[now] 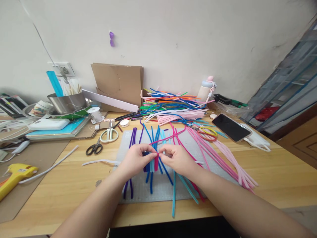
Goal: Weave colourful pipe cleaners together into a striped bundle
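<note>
Over the grey cutting mat [138, 195], my left hand [137, 160] pinches a row of folded pipe cleaners [152, 167] in purple, blue, light blue and magenta. Facing it, my right hand [178, 160] has thumb and index finger closed on a magenta pipe cleaner [156, 162] at the row's right end. Both sets of fingertips almost meet, and they hide how the strands join. Loose purple pipe cleaners [131, 188], blue pipe cleaners [151, 185] and light blue pipe cleaners [174, 198] lie beneath and around my hands.
Pink pipe cleaners [218, 152] spread across the right, below a mixed pile [173, 105]. White-handled scissors [109, 135] and black scissors [94, 149] lie left of the mat. A yellow glue gun [18, 177] is at far left, a phone [231, 127] at right. Cardboard [119, 84] leans on the wall.
</note>
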### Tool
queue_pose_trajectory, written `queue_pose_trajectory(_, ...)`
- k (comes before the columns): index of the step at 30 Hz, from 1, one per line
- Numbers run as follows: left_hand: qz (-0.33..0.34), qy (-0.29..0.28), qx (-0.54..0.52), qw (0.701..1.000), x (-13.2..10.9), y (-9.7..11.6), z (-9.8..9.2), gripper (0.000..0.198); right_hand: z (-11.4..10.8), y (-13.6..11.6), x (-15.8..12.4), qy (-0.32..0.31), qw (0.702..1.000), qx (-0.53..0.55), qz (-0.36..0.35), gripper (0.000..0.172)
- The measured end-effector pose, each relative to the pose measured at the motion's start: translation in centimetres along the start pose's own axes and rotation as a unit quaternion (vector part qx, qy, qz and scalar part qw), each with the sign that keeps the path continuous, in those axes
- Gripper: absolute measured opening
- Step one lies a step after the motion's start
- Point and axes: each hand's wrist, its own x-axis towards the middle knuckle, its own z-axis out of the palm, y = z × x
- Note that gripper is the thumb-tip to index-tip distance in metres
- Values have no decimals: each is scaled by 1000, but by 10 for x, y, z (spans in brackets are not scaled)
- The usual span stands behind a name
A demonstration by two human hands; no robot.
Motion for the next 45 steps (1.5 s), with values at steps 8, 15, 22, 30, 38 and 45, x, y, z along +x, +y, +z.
queue_pose_trajectory(8,61,51,76,994,1,2,1,18,-1,-8,6,-69,963,217,143,12)
queue_pose_trajectory(15,37,17,35,999,2,-2,1,18,0,-6,4,-101,925,326,170,19)
queue_pose_trajectory(22,39,8,26,999,1,-2,3,18,1,-1,4,-163,858,430,227,23)
queue_pose_trajectory(30,-7,-29,-27,999,2,-6,1,22,1,-9,3,-104,936,305,139,20)
queue_pose_trajectory(38,-37,-26,-107,993,3,-7,2,22,2,-10,0,-41,984,173,23,7)
queue_pose_trajectory(45,-44,-35,-79,995,3,-6,2,22,3,-13,3,-61,951,275,128,17)
